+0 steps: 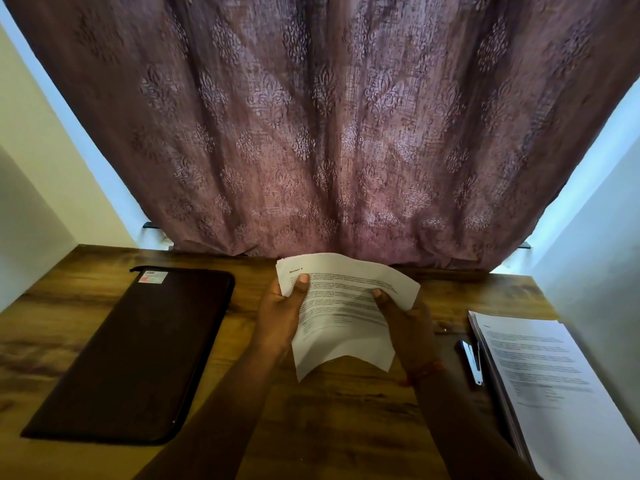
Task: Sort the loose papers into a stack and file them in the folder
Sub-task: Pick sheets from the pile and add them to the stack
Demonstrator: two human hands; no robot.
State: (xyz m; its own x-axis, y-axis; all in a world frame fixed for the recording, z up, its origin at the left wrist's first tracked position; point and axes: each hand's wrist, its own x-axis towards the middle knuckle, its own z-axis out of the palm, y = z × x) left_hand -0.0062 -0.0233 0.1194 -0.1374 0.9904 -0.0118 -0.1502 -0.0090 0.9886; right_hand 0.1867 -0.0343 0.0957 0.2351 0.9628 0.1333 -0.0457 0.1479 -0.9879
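Note:
Above the middle of the wooden desk I hold a few printed sheets, bowed upward. My left hand grips their left edge with the thumb on top. My right hand grips the right edge, thumb on the print. A dark zipped folder lies shut on the left of the desk, a small label at its top corner. A stack of printed papers lies at the right edge of the desk.
A stapler lies between my right wrist and the paper stack. A purple patterned curtain hangs behind the desk's far edge. White walls close in on both sides.

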